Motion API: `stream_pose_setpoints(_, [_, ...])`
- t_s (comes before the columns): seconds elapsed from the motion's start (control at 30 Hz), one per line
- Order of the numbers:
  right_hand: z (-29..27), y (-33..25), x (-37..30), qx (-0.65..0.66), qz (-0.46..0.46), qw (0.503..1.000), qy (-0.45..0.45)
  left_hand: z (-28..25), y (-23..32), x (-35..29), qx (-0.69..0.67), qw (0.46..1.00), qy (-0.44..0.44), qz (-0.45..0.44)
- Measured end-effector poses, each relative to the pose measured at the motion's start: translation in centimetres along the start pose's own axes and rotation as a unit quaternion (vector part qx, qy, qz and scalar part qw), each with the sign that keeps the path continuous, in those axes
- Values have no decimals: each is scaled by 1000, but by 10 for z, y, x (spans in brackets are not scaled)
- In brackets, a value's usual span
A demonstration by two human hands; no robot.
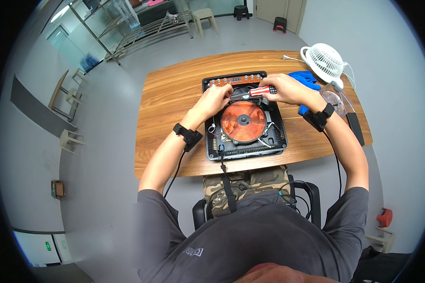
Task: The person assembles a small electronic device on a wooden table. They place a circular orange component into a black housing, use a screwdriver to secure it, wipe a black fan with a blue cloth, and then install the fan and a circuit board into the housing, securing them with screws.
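An opened induction cooker [278, 137] lies on the table in front of me, its round copper coil [243, 121] exposed above the inner parts. Over its far part, my right hand [282, 89] is closed round a screwdriver [257, 91] with a red-and-white striped handle, lying sideways and pointing left. My left hand [216, 98] is at the cooker's far left, fingers pinched together beside the screwdriver's far end; what they grip is hidden. Beyond both hands runs an orange control board [236, 80] with several round buttons. Loose wires [269, 127] lie around the coil.
On the wooden table's [170, 113] right are a blue cloth [304, 80], a white fan [323, 61] with its cable, a clear round container [333, 101] and a black flat box [355, 128]. A black cable [223, 165] hangs over the front edge.
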State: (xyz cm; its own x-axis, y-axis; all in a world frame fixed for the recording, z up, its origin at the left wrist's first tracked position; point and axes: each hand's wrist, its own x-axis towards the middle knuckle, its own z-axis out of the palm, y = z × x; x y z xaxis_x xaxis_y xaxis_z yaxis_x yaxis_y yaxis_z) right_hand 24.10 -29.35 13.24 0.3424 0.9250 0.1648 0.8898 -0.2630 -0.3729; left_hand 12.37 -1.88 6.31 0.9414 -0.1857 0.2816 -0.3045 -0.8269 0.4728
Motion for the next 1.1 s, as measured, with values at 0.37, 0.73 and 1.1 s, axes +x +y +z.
stream_pose_setpoints(0.37, [-18,4,-4,54,66,996,23,12,7,21,28,1000,-13,7])
stream_pose_setpoints(0.73, [-28,29,-7,170,155,972,39,24,13,50,29,999,-20,26])
stream_pose_setpoints(1.1, [-49,35,2,47,115,979,159,64,18,112,-76,993,-85,41])
